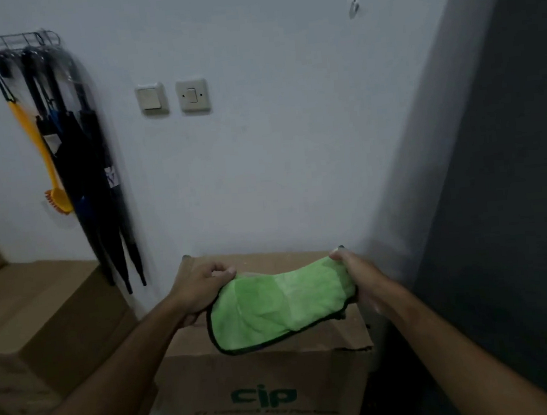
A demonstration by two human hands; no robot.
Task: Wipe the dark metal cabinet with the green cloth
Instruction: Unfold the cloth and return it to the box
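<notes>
— What does the dark metal cabinet (pixel 508 186) look like?
— One tall, matte dark-grey slab along the right edge.
— And the green cloth (pixel 280 306)?
— One, black-trimmed, stretched above a cardboard box (pixel 268 389); left hand (pixel 200 290) and right hand (pixel 354 273) each have fingers curled, pinching an end.
— Wall switches (pixel 193 95)?
— Two.

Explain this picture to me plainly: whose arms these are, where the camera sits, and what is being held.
There is no machine here. The one picture comes from a camera worn on a person's head, looking forward and down, so the arms are that person's own. The left hand and right hand each pinch an end of a green cloth, stretched above a cardboard box. The dark cabinet stands at right, not yet touched. Umbrellas and a yellow brush hang on the wall.
</notes>
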